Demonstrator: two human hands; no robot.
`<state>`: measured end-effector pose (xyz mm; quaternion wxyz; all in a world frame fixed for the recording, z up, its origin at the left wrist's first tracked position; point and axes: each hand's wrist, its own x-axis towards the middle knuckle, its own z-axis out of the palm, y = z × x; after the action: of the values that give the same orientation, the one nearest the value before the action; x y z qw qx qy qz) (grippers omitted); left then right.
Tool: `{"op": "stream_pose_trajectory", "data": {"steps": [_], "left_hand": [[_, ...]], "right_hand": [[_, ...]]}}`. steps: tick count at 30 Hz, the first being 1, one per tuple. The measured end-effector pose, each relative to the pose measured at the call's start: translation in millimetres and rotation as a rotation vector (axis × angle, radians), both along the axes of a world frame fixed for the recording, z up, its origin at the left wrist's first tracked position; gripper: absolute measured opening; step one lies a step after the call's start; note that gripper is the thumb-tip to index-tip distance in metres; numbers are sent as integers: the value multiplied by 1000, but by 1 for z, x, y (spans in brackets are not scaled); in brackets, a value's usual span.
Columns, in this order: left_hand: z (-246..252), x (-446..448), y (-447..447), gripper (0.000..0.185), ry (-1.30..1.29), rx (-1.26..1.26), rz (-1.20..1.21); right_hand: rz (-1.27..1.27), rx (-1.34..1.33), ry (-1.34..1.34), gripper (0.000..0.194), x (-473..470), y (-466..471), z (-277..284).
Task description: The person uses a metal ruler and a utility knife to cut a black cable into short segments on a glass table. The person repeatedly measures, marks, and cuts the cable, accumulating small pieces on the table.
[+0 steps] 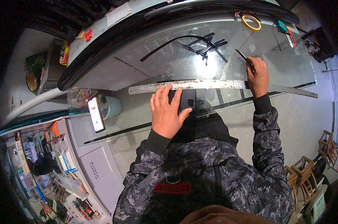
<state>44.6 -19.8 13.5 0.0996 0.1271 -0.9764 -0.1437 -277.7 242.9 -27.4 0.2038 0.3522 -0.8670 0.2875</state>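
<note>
A long steel ruler (205,84), stained with rust-brown marks, lies across the glass tabletop (121,60). My left hand (167,113) rests with its fingertips at the ruler's lower edge, fingers spread. Below the ruler, beside that hand, is a flat black piece (188,98); its lower part merges with dark clothing. My right hand (258,75) grips a slim, dark pointed tool (241,55), apparently a knife, with the tip pointing up and left. The right wrist is over the ruler and hides part of it.
Black strips (205,46) lie tangled beyond the ruler. A roll of yellow tape (251,22), a teal tape measure (281,26) and red-handled scissors (291,37) sit at the far right. A lit phone (96,114) lies at left. Wooden stools (303,170) stand on the right.
</note>
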Motion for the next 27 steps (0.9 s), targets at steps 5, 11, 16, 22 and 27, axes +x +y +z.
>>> {"op": "stream_pose_trajectory", "data": {"steps": [5, 11, 16, 22, 27], "left_hand": [[-2, 0, 0, 80, 2, -1, 0], [-3, 0, 0, 81, 22, 7, 0], [-2, 0, 0, 81, 13, -2, 1], [-1, 0, 0, 80, 18, 1, -2], [-2, 0, 0, 81, 22, 1, -7]], "right_hand": [[9, -3, 5, 22, 0, 0, 1], [4, 0, 20, 22, 0, 1, -1], [-16, -20, 9, 22, 4, 3, -1], [-43, -41, 0, 22, 6, 3, -2], [-72, -37, -56, 26, 9, 4, -2]]}}
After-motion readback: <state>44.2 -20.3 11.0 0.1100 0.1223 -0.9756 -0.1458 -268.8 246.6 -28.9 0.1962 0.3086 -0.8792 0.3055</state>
